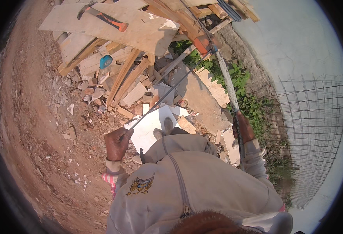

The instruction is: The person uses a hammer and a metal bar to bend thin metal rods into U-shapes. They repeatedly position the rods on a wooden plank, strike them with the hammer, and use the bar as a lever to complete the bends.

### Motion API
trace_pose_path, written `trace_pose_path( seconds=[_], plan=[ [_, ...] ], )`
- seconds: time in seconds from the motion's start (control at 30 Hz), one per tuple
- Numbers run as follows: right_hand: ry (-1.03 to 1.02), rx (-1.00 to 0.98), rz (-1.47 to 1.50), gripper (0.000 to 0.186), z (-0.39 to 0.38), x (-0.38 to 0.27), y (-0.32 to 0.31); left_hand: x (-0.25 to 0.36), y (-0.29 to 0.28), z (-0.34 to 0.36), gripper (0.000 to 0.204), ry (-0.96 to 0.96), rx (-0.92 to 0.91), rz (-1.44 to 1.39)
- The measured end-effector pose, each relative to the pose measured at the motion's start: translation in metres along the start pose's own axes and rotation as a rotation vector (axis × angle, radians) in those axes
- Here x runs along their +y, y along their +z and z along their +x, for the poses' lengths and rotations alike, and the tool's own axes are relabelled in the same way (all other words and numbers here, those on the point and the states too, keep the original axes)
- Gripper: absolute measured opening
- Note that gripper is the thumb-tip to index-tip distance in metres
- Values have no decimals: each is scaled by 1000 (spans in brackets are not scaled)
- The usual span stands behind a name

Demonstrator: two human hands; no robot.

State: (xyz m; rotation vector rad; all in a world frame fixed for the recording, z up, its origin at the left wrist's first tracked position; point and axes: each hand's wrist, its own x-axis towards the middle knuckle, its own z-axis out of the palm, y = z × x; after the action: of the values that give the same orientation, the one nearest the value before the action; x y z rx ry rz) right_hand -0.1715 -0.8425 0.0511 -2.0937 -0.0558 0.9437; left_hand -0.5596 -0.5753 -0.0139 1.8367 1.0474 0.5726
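My left hand [117, 143] is closed around the near end of a thin dark metal rod [170, 88]. From there the rod slants up and to the right. My right hand [245, 126] wraps around a long, white-stained pole [227, 76], whose lower end runs down beside my forearm. Rod and pole come together at the far end, next to an orange metal piece [201, 45] on a wooden beam [179, 17]. Exactly how they join there is too small to tell.
A claw hammer [108, 20] lies on a plywood sheet [140, 33] at the far left. Below it hangs or rests a blue tape measure [106, 61]. Broken tiles and planks cover the ground before me. Wire mesh [310, 128] leans along the pale wall at right.
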Motion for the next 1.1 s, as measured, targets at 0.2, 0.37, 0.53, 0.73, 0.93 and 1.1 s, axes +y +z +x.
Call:
trace_pose_path(
  seconds=[0.2,0.37,0.53,0.73,0.93,1.1],
  plan=[
    [50,-15,101,48,-18,-3,37,-10,-40,53,19,17,-65,-14],
    [112,116,198,56,-35,-6,77,-21,-72,114,17,77,-148,7],
    [61,143,237,57,-49,-10,129,-33,-105,191,19,182,-268,75],
    [114,249,313,61,-65,-32,182,-29,-132,271,23,249,-408,-12],
    [137,343,399,54,-70,-45,224,-41,-134,308,22,290,-470,55],
    [139,373,357,53,-75,-52,222,-42,-137,308,29,347,-584,164]
  ],
)
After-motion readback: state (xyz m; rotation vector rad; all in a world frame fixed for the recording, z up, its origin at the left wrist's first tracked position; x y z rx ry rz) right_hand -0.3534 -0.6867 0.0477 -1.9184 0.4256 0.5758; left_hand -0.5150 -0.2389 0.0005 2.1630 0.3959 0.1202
